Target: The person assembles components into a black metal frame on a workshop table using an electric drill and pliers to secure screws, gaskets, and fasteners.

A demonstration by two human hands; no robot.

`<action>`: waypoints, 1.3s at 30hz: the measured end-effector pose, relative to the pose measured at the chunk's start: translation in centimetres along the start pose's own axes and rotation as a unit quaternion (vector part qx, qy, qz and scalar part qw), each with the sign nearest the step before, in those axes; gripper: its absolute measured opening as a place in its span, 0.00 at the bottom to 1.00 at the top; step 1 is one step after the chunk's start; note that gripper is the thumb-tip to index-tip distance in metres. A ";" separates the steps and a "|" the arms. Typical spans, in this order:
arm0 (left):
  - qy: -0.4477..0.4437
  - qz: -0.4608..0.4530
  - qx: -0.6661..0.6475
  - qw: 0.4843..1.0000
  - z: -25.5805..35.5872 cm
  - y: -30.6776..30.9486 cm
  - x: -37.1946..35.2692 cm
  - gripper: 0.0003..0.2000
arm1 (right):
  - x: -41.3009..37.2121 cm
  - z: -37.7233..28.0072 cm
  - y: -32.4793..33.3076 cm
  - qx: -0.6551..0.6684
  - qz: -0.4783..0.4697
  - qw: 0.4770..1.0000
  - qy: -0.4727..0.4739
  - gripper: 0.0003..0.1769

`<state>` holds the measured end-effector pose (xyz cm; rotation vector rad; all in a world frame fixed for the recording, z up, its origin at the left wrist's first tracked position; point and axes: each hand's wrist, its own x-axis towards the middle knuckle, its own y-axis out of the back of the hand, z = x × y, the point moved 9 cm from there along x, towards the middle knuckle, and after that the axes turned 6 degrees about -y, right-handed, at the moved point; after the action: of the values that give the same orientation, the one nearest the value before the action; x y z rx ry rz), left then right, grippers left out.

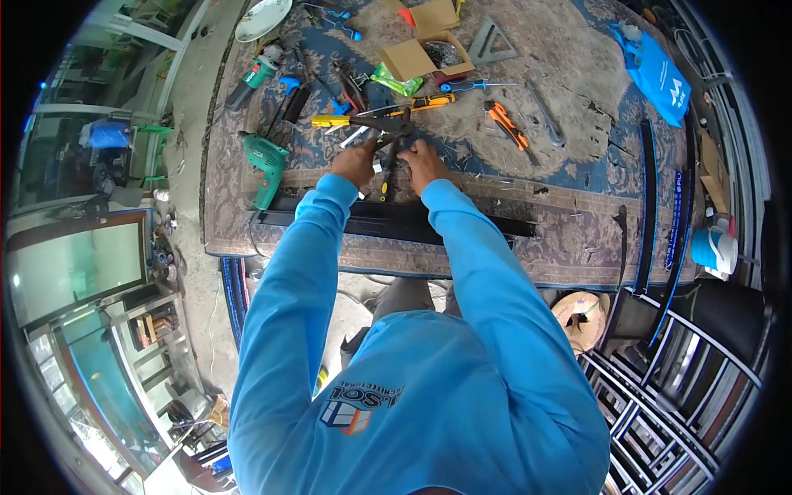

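Both hands reach forward over the carpet-covered table. My left hand (355, 164) is closed, fingertips close to a tool with a yellow handle (328, 121) and a dark head. My right hand (424, 165) is closed too, its fingers curled beside a dark tool with a yellow tip (384, 193) that lies between the hands. What either hand pinches is too small to make out. A small white tag (378, 166) shows near my left fingers. Below the wrists a long black metal profile (396, 221) lies across the table, partly under the blue sleeves.
To the left rest a green drill (266, 165) and an angle grinder (254, 78). Farther back are an open cardboard box (412, 62), a set square (492, 41) and an orange-black cutter (507, 125). A blue bag (656, 74) and long black profiles (650, 206) lie at right.
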<state>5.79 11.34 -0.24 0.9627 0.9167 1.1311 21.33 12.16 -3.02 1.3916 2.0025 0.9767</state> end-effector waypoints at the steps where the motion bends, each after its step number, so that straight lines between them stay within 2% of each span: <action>1: 0.033 -0.058 -0.007 0.998 -0.3 -0.6 0.4 0.16 | 0.9 0.4 -0.3 -0.039 -0.024 0.999 0.002 0.05; 2: 0.011 -0.007 -0.028 1.000 -0.7 -0.5 0.4 0.17 | 1.2 0.9 -0.6 -0.077 -0.049 0.996 0.002 0.04; 3: -0.009 0.045 -0.049 0.998 -1.7 -0.8 0.2 0.17 | 0.8 1.7 1.0 -0.002 0.020 0.999 0.034 0.02; 5: -0.039 0.166 -0.059 0.984 -4.5 1.7 -1.5 0.22 | -1.7 3.9 6.4 0.106 0.111 0.986 -0.065 0.05; 6: 0.014 0.173 -0.025 0.985 -7.8 3.4 -2.7 0.26 | -4.1 6.4 8.4 0.159 0.147 0.969 -0.116 0.06; 7: 0.026 0.253 0.138 0.957 -10.9 4.8 -4.6 0.31 | -6.8 9.5 10.7 0.203 0.189 0.945 -0.172 0.07; 8: 0.089 0.276 0.204 0.935 -15.4 5.5 -6.1 0.36 | -9.9 13.5 12.2 0.209 0.204 0.924 -0.246 0.07; 9: 0.196 0.234 0.130 0.943 -16.0 9.3 -7.8 0.41 | -14.3 17.8 13.5 0.209 0.224 0.896 -0.320 0.07; 10: 0.136 0.300 0.269 0.905 -20.2 7.7 -10.1 0.45 | -19.0 21.4 14.7 0.209 0.250 0.862 -0.388 0.07; 11: 0.267 0.138 0.173 0.938 -23.4 7.3 -9.8 0.48 | -22.1 23.2 15.9 0.170 0.258 0.865 -0.395 0.08; 12: 0.302 0.077 0.107 0.944 -27.8 4.3 -10.6 0.56 | -24.6 25.5 16.4 0.134 0.264 0.868 -0.398 0.08; 13: 0.266 0.122 0.061 0.954 -28.4 3.4 -11.0 0.58 | -26.9 30.0 14.7 0.086 0.259 0.883 -0.382 0.11; 14: 0.234 0.166 0.017 0.958 -28.2 2.9 -11.1 0.61 | -26.9 28.7 15.1 0.156 0.258 0.882 -0.361 0.16; 15: 0.267 0.160 0.018 0.950 -28.3 2.0 -11.0 0.62 | -25.8 25.6 15.6 0.245 0.213 0.866 -0.379 0.24; 17: 0.340 0.154 0.032 0.927 -28.8 2.1 -11.2 0.64 | -24.5 23.1 15.8 0.255 0.189 0.853 -0.413 0.16; 18: 0.338 0.157 0.018 0.928 -29.2 2.0 -11.2 0.64 | -24.0 22.2 16.0 0.247 0.174 0.855 -0.422 0.13; 21: 0.334 0.160 -0.025 0.929 -30.1 2.0 -10.9 0.63 | -24.7 22.3 15.4 0.308 0.215 0.803 -0.462 0.14; 24: 0.325 0.152 -0.047 0.932 -30.0 2.3 -10.9 0.62 | -26.0 26.2 14.3 0.217 0.225 0.840 -0.443 0.17; 27: 0.283 0.165 -0.032 0.944 -31.5 3.0 -10.7 0.58 | -26.8 27.7 14.9 0.145 0.239 0.839 -0.467 0.16; 29: 0.254 0.174 -0.058 0.950 -32.9 3.4 -11.1 0.55 | -26.6 28.3 14.6 0.161 0.247 0.833 -0.468 0.15; 30: 0.268 0.162 -0.076 0.947 -32.2 4.1 -11.6 0.54 | -26.4 28.5 14.4 0.169 0.249 0.830 -0.469 0.14; 32: 0.299 0.136 -0.113 0.938 -27.1 7.6 -12.9 0.52 | -25.1 26.9 16.0 0.002 0.286 0.889 -0.358 0.13; 33: 0.279 0.156 -0.065 0.945 -25.0 9.5 -14.0 0.47 | -24.5 25.8 16.3 -0.082 0.301 0.903 -0.296 0.13; 36: 0.263 0.147 -0.258 0.918 -16.4 14.2 -16.3 0.40 | -24.4 26.9 15.7 0.007 0.287 0.897 -0.336 0.13; 39: 0.266 0.103 -0.427 0.858 -7.1 16.4 -17.1 0.35 | -23.7 26.0 16.3 -0.017 0.263 0.892 -0.366 0.13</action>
<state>-8.89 -1.87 14.58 -0.0052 0.6110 1.8195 58.19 0.46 -5.84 1.9589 1.0660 0.5364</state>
